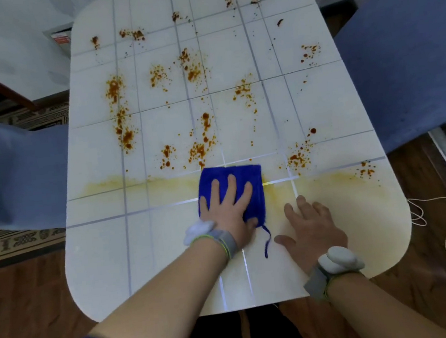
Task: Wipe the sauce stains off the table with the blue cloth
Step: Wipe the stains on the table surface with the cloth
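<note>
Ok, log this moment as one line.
phase: wiping | left hand: pressing flat on folded blue cloth | right hand: flat on white tiled table | orange-brown sauce stains: cover far part | yellow smear: near band

Desk [171, 258]: glossy smooth tile-pattern top. Blue cloth [250, 176]: fuzzy matt terry. Floor [23, 302]: wood. Chairs [403, 51]: matt blue fabric.

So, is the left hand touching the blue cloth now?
Touching. The head view shows the left hand lying flat, palm down, directly on top of the blue cloth, with no gap between them.
</note>
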The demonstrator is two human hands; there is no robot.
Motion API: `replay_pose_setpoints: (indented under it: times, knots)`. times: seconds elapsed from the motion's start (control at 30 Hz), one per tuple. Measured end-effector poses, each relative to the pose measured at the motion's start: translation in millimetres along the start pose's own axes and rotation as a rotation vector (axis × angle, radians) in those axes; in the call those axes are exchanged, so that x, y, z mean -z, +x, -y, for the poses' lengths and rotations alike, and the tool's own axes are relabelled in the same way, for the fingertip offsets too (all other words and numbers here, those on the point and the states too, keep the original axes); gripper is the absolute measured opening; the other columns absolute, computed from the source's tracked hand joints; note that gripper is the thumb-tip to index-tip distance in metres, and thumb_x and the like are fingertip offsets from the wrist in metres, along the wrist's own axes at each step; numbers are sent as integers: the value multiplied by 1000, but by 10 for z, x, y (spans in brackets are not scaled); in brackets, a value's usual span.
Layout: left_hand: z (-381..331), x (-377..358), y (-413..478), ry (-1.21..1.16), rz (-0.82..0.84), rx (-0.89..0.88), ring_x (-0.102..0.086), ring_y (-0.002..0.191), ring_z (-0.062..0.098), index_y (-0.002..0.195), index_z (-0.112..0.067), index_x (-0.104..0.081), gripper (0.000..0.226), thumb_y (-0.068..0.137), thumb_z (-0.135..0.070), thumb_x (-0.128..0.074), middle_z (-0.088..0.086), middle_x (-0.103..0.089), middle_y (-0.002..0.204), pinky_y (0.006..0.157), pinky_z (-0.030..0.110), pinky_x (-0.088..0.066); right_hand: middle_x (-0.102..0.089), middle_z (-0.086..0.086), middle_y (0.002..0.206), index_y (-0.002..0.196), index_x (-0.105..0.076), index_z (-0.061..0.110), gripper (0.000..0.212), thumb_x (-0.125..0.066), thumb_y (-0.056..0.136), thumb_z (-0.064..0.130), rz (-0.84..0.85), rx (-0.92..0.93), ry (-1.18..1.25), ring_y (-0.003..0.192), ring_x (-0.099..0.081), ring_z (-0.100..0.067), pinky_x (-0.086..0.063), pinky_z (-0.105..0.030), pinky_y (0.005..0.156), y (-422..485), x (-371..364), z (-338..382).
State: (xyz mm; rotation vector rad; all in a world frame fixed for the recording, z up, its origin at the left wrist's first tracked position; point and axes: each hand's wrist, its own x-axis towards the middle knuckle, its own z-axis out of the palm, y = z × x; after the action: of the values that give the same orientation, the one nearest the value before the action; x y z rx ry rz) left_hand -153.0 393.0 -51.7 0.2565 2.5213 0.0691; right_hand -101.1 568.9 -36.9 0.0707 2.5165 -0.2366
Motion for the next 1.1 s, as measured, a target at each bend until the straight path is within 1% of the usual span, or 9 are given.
replay_pose_setpoints:
  times: [0.2,0.3,0.47,0.63,0.73,0.8,0.9,1.03,1.1]
  knots:
    - [346,0,-199,106,-13,-346,7,150,22,152,-44,1,86,86,-69,-47,-7,12,163,120,44,-6,0,6,160,151,-10,34,72,-41,91,61,3,-2,-3,144,-5,-27,-29,-38,110,-18,15,-3]
    - [414,100,-93,115,-64,-256,4,150,16,154,-39,0,81,90,-70,-39,-2,13,163,121,43,-7,0,4,160,151,-11,31,73,-43,92,58,-16,-4,10,144,-4,-29,-24,-39,113,19,40,36]
    - [21,-191,-241,199,-91,-186,7,149,32,156,-22,1,81,95,-62,-36,14,10,162,119,50,8,0,0,161,151,-18,29,68,-47,94,50,-61,-2,113,146,-3,-26,-17,-35,116,-76,-28,63]
    - [113,-116,-124,255,-106,-265,5,149,35,156,-23,0,83,94,-58,-43,16,8,162,120,47,3,-43,-12,146,131,-58,21,55,-71,81,40,-223,27,62,133,-39,-36,-41,-46,101,-96,-74,-188]
    - [224,-273,-139,227,-125,-356,-7,149,35,155,-31,-12,67,95,-57,-29,8,-8,163,119,52,-13,-50,-13,141,125,-61,23,54,-71,77,46,-177,21,-34,126,-45,-40,-47,-52,94,-73,-84,-346]
    - [155,-280,-111,133,-141,-244,-7,149,33,154,-36,-13,65,95,-59,-28,4,-7,164,118,53,-16,-47,-11,143,128,-58,26,56,-67,79,50,-181,48,-82,128,-44,-39,-47,-51,93,-63,-66,-452]
    - [-271,-304,-139,64,-143,-34,7,149,33,154,-36,-2,68,97,-55,-34,2,8,164,119,52,-4,-51,-12,139,127,-59,26,58,-69,76,51,-228,64,-121,124,-48,-38,-49,-50,89,-79,-56,-568]
    - [-533,-474,-208,137,-74,-375,-22,146,36,150,-38,-28,69,85,-62,-32,2,-23,160,114,55,-23,-54,-13,133,124,-62,23,57,-70,75,51,-240,63,-138,118,-52,-38,-51,-50,86,-169,-38,-832]
    - [-384,-371,-60,191,-131,-357,-14,149,31,152,-42,-18,74,84,-69,-26,-2,-12,163,117,49,-16,-52,-13,136,126,-59,24,56,-66,78,52,-238,67,-147,121,-49,-38,-49,-50,89,-207,-21,-973]
